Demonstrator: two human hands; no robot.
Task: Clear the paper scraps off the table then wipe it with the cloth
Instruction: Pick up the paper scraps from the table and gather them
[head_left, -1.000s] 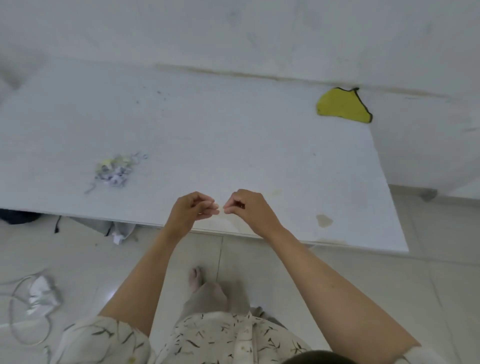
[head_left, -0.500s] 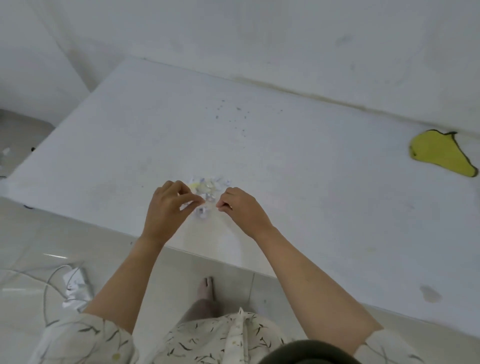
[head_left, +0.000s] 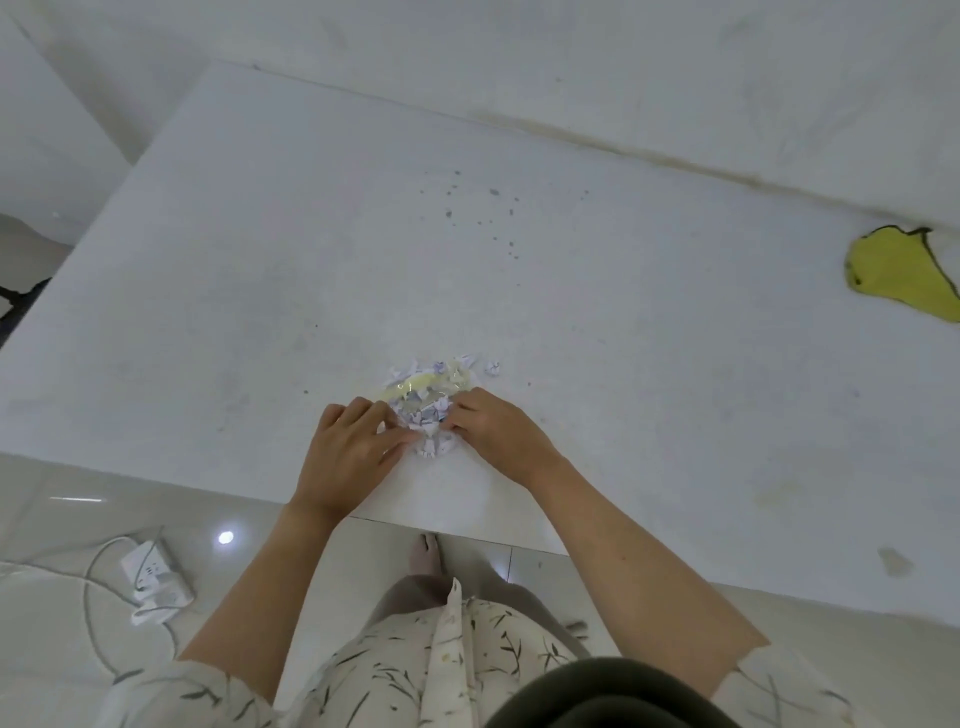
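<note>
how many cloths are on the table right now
1: a yellow cloth at the table's far right edge, well away from the paper scraps. None other shows.

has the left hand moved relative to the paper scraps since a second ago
Yes. The left hand was away from the paper scraps, off to their right; it now rests against the pile's left side on the table.
</note>
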